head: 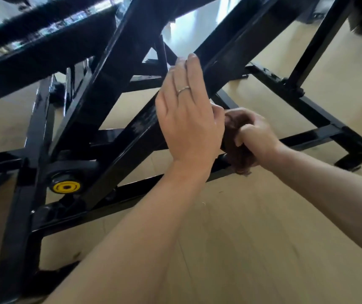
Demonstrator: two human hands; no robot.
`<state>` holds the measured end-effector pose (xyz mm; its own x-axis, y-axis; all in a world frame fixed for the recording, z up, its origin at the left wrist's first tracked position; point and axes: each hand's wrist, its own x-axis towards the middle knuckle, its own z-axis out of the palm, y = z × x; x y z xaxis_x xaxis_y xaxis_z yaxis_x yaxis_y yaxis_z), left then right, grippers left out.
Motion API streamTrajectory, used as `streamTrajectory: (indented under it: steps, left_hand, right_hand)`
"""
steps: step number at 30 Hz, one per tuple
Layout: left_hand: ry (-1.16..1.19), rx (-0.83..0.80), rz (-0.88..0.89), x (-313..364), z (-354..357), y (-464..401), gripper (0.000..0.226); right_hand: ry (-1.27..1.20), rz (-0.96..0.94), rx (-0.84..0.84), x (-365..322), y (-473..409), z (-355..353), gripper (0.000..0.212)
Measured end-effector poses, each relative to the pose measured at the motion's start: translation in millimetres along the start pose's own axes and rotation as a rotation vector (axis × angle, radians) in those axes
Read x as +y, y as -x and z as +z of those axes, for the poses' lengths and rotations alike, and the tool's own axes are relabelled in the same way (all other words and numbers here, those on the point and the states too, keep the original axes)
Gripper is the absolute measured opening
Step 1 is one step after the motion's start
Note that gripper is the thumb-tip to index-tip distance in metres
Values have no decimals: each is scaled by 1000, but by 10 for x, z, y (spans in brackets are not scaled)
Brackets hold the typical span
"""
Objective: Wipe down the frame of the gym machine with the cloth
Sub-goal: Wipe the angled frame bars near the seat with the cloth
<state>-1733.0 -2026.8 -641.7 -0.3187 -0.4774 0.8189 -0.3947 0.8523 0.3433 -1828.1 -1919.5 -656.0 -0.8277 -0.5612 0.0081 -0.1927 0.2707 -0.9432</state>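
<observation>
One brown cloth (238, 148), half hidden behind the left hand (187, 119), is gripped by the right hand (256, 134) against the black frame (118, 137); two hands, left flat with fingers straight.

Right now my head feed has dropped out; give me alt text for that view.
The right hand grips a bunched brown cloth against a slanted black frame bar of the gym machine. The left hand, fingers straight, lies flat on the same bar just above. A yellow-capped knob sits lower left, over a pale floor.
</observation>
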Motion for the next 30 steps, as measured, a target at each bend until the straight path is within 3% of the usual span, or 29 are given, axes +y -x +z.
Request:
streamTrajectory:
  steps: [4, 8, 12, 14, 18, 20, 23, 26, 28, 30]
  left_hand:
    - [0, 11, -43, 12, -8, -19, 70]
    - [-34, -6, -33, 48, -36, -20, 69]
    - [-54, -173, -36, 94, -161, -45, 79]
    - [-112, -194, 62, 90, -280, -73, 84]
    - [-160, -121, 525, 219, -397, 19, 73]
    - [-267, -357, 652, 331, -296, 103, 69]
    - [-669, -822, 662, 453, 8, 122, 80]
    - [-884, -889, 657, 573, 308, 30, 61]
    - [-905, -890, 642, 648, 460, -34, 45]
    - [-884, -984, 622, 715, 604, -66, 44]
  right_hand:
    - [-68, -139, -62, -282, -118, 191, 55]
    - [-61, -219, -127, -19, -267, 103, 70]
    - [-31, -170, -90, 398, -401, -85, 63]
    - [-36, -83, -38, 699, -389, -223, 60]
    - [-49, 71, 22, 1091, -392, -445, 51]
    - [-62, 83, 28, 1069, -415, -468, 50]
    - [-49, -50, -81, 829, -445, -419, 53]
    - [-90, -198, -224, 606, -488, -327, 50]
    - [-127, -231, -227, 647, -497, -314, 48]
    - [-134, -235, -198, 842, -486, -375, 50]
